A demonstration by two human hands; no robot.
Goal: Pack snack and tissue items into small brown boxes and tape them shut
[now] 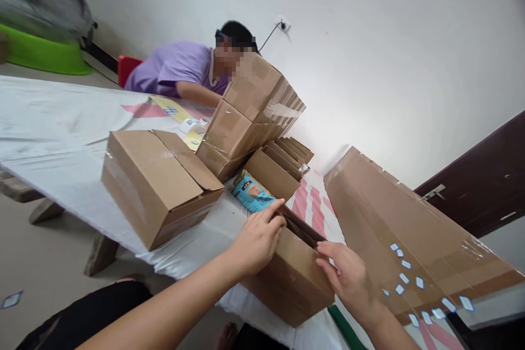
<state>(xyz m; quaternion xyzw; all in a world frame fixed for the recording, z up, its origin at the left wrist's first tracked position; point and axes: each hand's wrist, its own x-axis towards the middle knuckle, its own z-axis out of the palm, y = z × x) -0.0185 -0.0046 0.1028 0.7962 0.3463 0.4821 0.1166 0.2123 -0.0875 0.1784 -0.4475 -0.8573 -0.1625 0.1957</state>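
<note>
A cardboard box [293, 279] stands at the near edge of the table, its top partly open along a dark gap. My left hand [259, 235] lies over the box's left top edge, fingers bent round a flap. On the right, my right hand [346, 273] has thumb and fingers apart at the box's right top corner, touching the edge. Just beyond my left hand a blue snack packet [252, 192] rests beside an upright cardboard flap. A second box [162, 175], its top flaps folded down, sits to the left.
Taped boxes [246, 120] are stacked in a row behind. Folded cardboard [287, 158] stands beside them. A large cardboard piece [394, 229] with small labels is at the right. Across the table [61, 120] a person in purple [180, 68] leans forward. A fan [36, 0] stands back left.
</note>
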